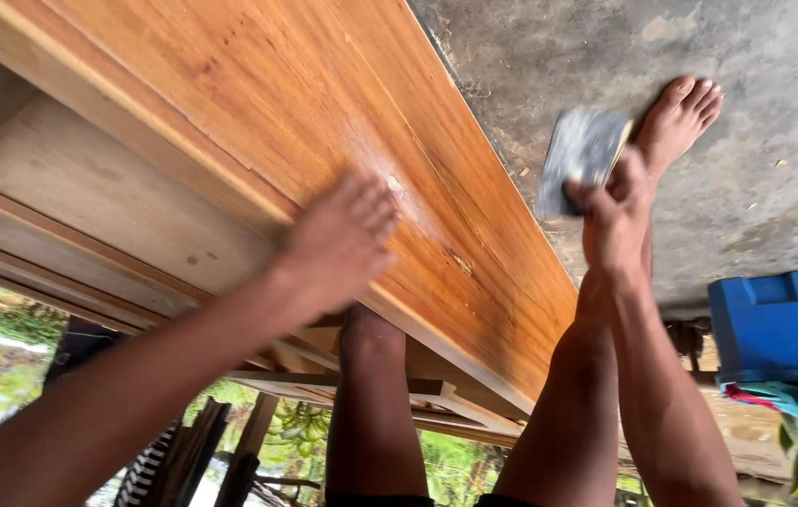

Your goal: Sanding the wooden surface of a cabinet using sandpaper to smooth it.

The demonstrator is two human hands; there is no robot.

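Holding a folded grey sandpaper sheet (582,155) pinched in my right hand (615,221) above the floor, I judged it light and floppy, best gripped at its fold. My left hand (342,239), fingers spread, lay flat on the stiff wooden board (324,94).

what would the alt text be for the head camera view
Seen from above, the person's left hand rests flat on a varnished orange-brown wooden panel, while the right hand holds a grey sanding pad off its edge. Below are bare legs, a concrete floor and a blue box.
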